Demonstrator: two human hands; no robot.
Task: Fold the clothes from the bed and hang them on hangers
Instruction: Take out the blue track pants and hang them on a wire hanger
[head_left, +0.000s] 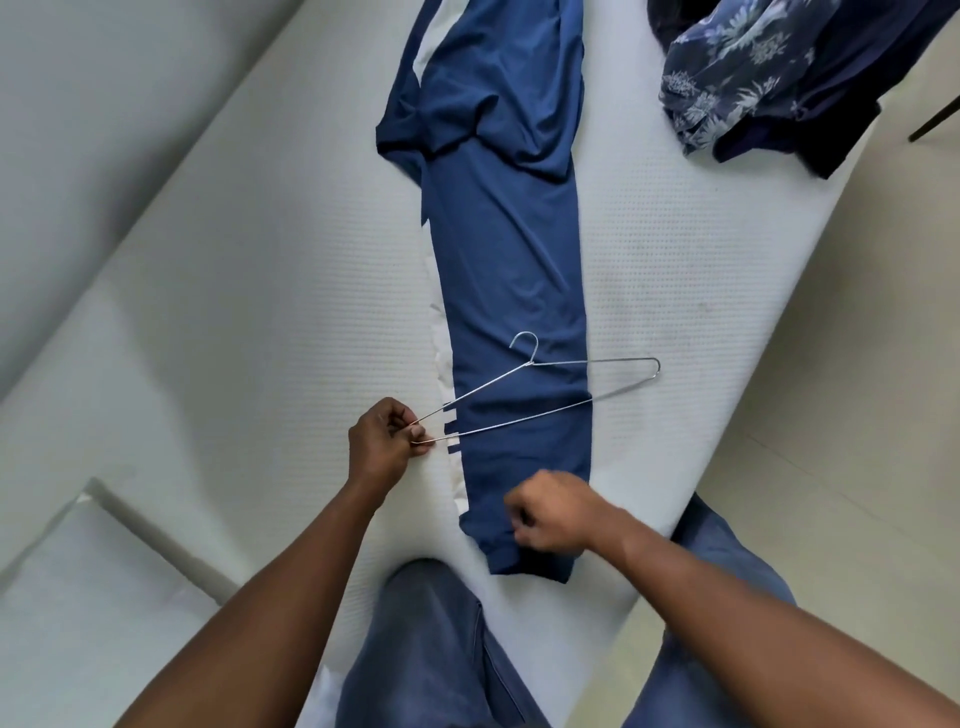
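The end of the hanger (530, 362) is hidden inside the pinch of the left hand (382, 449). Well beyond that grip, the trousers (509, 249) and the pile (769, 78) run off the top edge. We cannot tell whether the right hand (550, 512) grips the hem.

The hanger (531, 362) in the left grip (384, 441) is thin, shiny metal wire. Just beside that grip, the blue trousers (509, 260) are smooth matt cloth. The mattress (260, 312) under the grip is finely dimpled white fabric.
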